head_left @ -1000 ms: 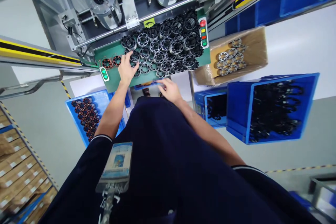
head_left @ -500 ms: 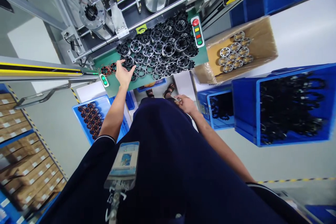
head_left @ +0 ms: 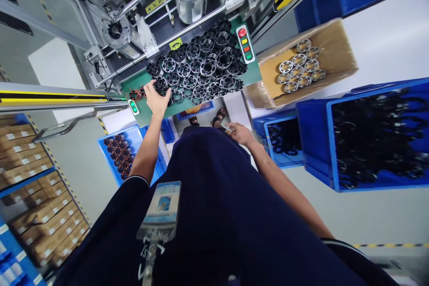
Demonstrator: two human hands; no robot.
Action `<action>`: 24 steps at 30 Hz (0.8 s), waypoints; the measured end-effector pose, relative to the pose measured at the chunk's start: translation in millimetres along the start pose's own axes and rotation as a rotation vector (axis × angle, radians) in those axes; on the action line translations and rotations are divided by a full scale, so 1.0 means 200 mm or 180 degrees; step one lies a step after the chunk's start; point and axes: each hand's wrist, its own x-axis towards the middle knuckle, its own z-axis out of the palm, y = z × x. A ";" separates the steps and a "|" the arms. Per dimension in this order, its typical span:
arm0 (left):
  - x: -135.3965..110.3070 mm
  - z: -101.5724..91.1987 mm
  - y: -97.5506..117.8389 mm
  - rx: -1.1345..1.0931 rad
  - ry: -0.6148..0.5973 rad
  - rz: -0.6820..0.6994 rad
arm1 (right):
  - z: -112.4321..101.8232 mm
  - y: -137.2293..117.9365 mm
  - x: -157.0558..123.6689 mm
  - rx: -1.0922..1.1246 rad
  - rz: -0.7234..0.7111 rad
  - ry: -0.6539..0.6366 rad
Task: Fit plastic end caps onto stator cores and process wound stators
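Note:
My left hand (head_left: pixel 157 100) is over the left end of a cluster of metal-and-black ring-shaped motor stator cores (head_left: pixel 190 82). Its thumb and fingers are spread on either side of one black-topped core (head_left: pixel 161 83); whether they touch it is hard to see. Just left of that hand, a few copper-wound stators (head_left: pixel 134 94) sit on the green bench top (head_left: pixel 146 118). Low in front of my body, by my thigh, is my right hand (head_left: pixel 241 134). Its fingers are loosely bent and a little apart, and no object shows in them.
A machine with metal cylinders (head_left: pixel 189 2) and rails stands behind the bench. Button panels (head_left: pixel 246 44) sit on it. At right are a cardboard box (head_left: pixel 338 49) of bare metal rings and blue bins (head_left: pixel 317 143) of black parts; at left, a blue tray (head_left: pixel 139 136) of wound stators.
The view has shifted slightly. My left hand stays at the same end of the core cluster, its fingers now lower around the core. The right hand stays by my thigh.

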 end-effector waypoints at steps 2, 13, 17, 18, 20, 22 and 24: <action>0.03 -0.02 0.00 -0.0020 0.0131 0.0198 | 0.00 0.03 -0.03 0.0062 0.0181 -0.0079; 0.13 -0.04 -0.01 0.0032 -0.0561 0.1001 | 0.06 0.10 -0.11 0.0276 0.0583 -0.0240; 0.13 -0.01 0.01 0.0032 -0.0541 0.0909 | 0.07 0.11 -0.10 0.0331 0.0478 -0.0228; 0.13 -0.01 0.01 0.0031 -0.0550 0.0905 | 0.07 0.11 -0.09 0.0345 0.0453 -0.0224; 0.13 0.00 0.01 0.0038 -0.0566 0.0919 | 0.06 0.11 -0.09 0.0361 0.0448 -0.0227; 0.14 0.00 0.00 0.0061 -0.0534 0.0935 | 0.05 0.12 -0.10 0.0355 0.0509 -0.0239; 0.15 -0.01 -0.01 0.0116 -0.0403 0.0877 | 0.04 0.14 -0.12 0.0337 0.0598 -0.0255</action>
